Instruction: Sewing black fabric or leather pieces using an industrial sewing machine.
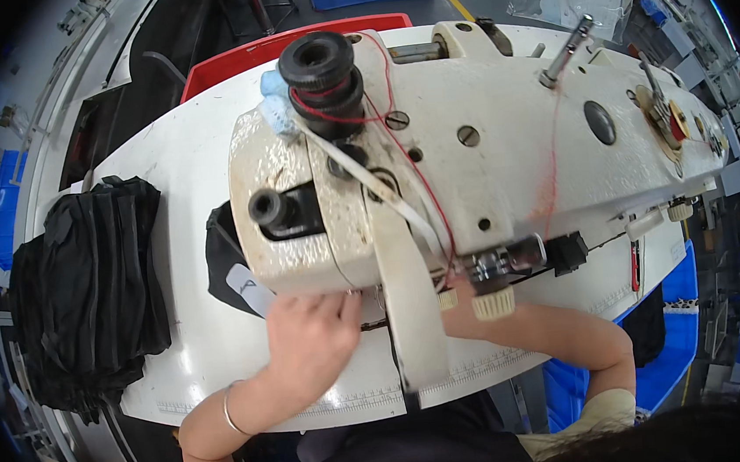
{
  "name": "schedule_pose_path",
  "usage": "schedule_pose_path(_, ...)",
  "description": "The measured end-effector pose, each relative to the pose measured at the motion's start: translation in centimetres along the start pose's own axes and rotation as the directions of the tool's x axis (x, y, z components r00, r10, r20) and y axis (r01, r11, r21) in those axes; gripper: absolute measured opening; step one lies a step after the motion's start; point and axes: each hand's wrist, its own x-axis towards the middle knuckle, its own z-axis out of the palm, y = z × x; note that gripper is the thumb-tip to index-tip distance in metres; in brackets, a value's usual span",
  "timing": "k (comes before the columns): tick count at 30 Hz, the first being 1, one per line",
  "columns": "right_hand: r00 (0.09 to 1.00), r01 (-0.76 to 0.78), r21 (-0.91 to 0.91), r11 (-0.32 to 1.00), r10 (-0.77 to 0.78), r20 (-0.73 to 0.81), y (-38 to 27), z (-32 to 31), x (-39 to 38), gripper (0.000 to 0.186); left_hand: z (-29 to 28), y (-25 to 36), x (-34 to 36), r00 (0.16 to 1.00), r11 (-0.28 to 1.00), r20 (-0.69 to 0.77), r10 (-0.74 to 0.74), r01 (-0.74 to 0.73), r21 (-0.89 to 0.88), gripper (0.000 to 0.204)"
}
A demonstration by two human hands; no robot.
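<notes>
A white sewing machine (504, 149) stands over the white table, red thread (417, 170) running across its head. My left hand (311, 335) is at the front of the head, near the needle area. Its fingers are bent and pressed together, and what they hold is hidden. Black fabric (219, 257) sticks out to the left of the head, with a white tag (249, 288) on it. My right hand (460, 311) is mostly hidden by the machine and a hanging cream strip (414, 315); its fingers do not show. A narrow black strip (410, 398) shows below the cream one.
A pile of folded black fabric pieces (94, 290) lies on the left. Behind the machine is a red tray (283, 38). Blue bins (674, 341) stand at the lower right, and a red-handled tool (634, 265) lies on the table's right end. Printed ruler marks (350, 402) follow the near edge.
</notes>
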Motion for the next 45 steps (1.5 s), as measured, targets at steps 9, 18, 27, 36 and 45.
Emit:
schedule_pose_path(9, 0.946, -0.324, 0.362, 0.874, 0.298, 0.129, -0.9, 1.2, -1.2, 0.01, 4.8, -1.7, -1.9, 0.993, 0.835, 0.116, -0.021, 0.081, -0.544, 0.028)
schedule_pose_path(18, 0.961, -0.232, 0.276, 0.933, 0.175, 0.215, -1.5, -0.5, -0.6, 0.019, 4.3, -2.0, -3.3, 0.912, 0.823, 0.409, -0.009, 0.239, -0.515, 0.038)
schedule_pose_path(27, 0.918, -0.387, 0.694, 0.607, 0.186, 0.349, -3.0, 0.8, -0.6, 0.032, 5.3, -2.9, -3.3, 0.986, 0.822, 0.139, -0.096, 0.157, -0.547, 0.035)
schedule_pose_path(36, 0.736, -0.677, 0.729, 0.104, 0.087, 0.671, -2.2, -0.3, 0.1, 0.037, 4.6, -2.9, -2.6, 0.988, 0.949, -0.067, 0.138, -0.152, -0.275, 0.032)
schedule_pose_path(45, 0.736, -0.676, 0.735, 0.058, 0.113, 0.668, -2.2, -0.6, 0.6, 0.036, 5.8, -2.6, -2.5, 0.994, 0.884, -0.075, 0.078, -0.104, -0.457, 0.029)
